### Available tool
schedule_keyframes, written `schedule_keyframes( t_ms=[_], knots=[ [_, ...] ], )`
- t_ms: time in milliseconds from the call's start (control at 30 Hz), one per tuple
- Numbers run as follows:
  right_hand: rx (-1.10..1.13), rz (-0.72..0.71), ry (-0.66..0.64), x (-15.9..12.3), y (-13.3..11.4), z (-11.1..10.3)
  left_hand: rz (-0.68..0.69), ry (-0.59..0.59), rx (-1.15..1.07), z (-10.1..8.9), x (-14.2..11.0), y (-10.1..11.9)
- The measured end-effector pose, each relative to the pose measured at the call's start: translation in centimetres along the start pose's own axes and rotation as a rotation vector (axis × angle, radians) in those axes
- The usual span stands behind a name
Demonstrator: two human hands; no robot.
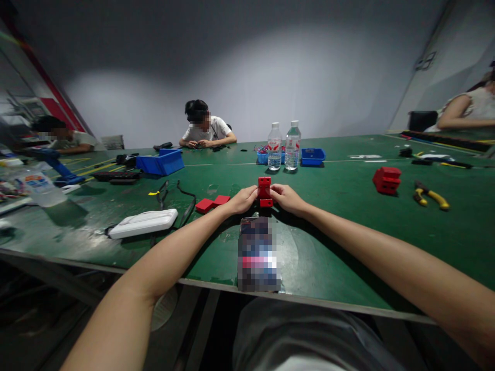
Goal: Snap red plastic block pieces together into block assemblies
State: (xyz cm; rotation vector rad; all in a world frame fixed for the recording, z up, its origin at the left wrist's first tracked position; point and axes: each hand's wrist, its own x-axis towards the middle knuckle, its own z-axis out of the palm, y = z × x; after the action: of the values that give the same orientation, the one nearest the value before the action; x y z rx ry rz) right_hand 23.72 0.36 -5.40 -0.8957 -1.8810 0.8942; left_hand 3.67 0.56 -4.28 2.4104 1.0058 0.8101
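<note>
Both my hands meet at the middle of the green table (348,216) around a small red plastic part (265,191) that stands upright. My left hand (242,200) pinches it from the left and my right hand (286,198) grips it from the right, fingers closed on it. Two flat red pieces (212,203) lie just left of my left hand. A phone (258,253), blurred, lies flat on the table between my forearms, close to the near edge.
A white box (144,223) and black cables lie to the left. A red block (386,180) and yellow-handled pliers (431,196) lie at right. Two water bottles (283,146) and blue bins (160,162) stand farther back. Other people sit across and at both sides.
</note>
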Motion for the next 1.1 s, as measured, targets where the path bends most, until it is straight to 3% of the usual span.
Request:
schedule_keyframes(
  t_ms=[467,700,833,933,1100],
  knots=[
    [-0.032,-0.025,-0.008,0.3,0.8,0.1,0.052,-0.023,0.033,-0.3,-0.2,0.4],
    [-0.079,-0.026,-0.029,0.2,0.5,0.0,0.054,-0.033,0.279,-1.7,0.0,1.0],
    [-0.097,-0.013,-0.030,0.0,0.0,0.0,0.014,-0.097,0.465,-3.3,-0.2,1.7],
    [-0.087,0.017,-0.029,-0.2,-0.5,0.0,-0.131,-0.185,0.674,-4.9,-0.6,2.2],
    [0.030,0.066,-0.050,-0.4,-1.1,0.1,-0.575,-0.306,0.835,-7.7,-1.6,1.8]
  ],
)
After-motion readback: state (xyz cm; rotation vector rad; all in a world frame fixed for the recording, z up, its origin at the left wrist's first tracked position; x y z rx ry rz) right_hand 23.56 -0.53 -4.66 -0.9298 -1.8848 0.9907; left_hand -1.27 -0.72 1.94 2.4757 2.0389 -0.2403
